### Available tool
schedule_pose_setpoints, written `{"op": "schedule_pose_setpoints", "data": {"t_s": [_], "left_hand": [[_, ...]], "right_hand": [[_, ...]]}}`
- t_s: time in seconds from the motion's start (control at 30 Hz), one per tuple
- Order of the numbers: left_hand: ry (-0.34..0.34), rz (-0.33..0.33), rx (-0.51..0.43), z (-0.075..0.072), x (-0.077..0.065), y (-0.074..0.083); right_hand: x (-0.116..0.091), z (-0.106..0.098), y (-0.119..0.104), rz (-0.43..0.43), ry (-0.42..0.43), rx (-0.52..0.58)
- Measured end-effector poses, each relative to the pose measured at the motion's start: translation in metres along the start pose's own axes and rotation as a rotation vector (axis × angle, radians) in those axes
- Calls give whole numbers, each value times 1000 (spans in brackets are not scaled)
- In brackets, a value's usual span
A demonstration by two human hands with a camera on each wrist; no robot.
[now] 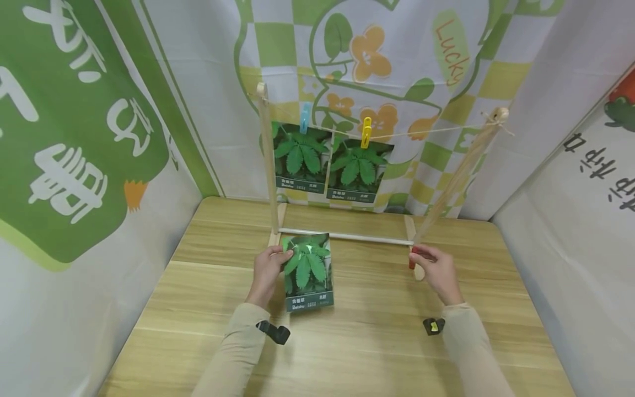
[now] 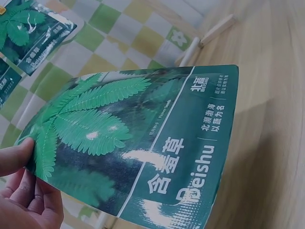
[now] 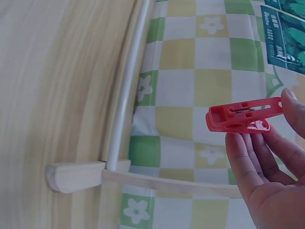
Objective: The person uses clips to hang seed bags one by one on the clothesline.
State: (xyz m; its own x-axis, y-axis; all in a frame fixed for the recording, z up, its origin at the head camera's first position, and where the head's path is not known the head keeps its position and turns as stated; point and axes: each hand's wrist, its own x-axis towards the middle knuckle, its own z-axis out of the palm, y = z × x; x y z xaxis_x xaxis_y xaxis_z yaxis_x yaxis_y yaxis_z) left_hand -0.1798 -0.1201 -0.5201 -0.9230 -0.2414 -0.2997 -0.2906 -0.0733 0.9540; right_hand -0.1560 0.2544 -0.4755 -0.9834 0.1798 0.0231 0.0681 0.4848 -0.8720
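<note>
My left hand pinches a green seed packet by its left edge, thumb on the front, above the table. The left wrist view shows the packet's front tilted, with a fern-like leaf picture and white lettering. In my right hand is a red clothespin, held between thumb and fingers near the foot of the frame's right post. Two matching packets hang from a string: the left packet under a blue clothespin, the right packet under a yellow clothespin.
A wooden frame stands at the table's back, with a left post, a leaning right post and a white bottom rod. Behind it hangs a checked curtain. Printed cloth walls flank the wooden table.
</note>
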Motion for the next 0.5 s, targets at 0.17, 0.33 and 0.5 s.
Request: {"op": "schedule_pose_setpoints", "data": {"t_s": [0.17, 0.33, 0.5], "left_hand": [[-4, 25, -18, 5, -2, 5], [-14, 44, -22, 9, -4, 11], [-19, 62, -54, 17, -4, 17]], "right_hand": [[1, -5, -8, -41, 23, -8], [2, -10, -17, -80, 34, 15], [5, -15, -25, -110, 47, 43]]}}
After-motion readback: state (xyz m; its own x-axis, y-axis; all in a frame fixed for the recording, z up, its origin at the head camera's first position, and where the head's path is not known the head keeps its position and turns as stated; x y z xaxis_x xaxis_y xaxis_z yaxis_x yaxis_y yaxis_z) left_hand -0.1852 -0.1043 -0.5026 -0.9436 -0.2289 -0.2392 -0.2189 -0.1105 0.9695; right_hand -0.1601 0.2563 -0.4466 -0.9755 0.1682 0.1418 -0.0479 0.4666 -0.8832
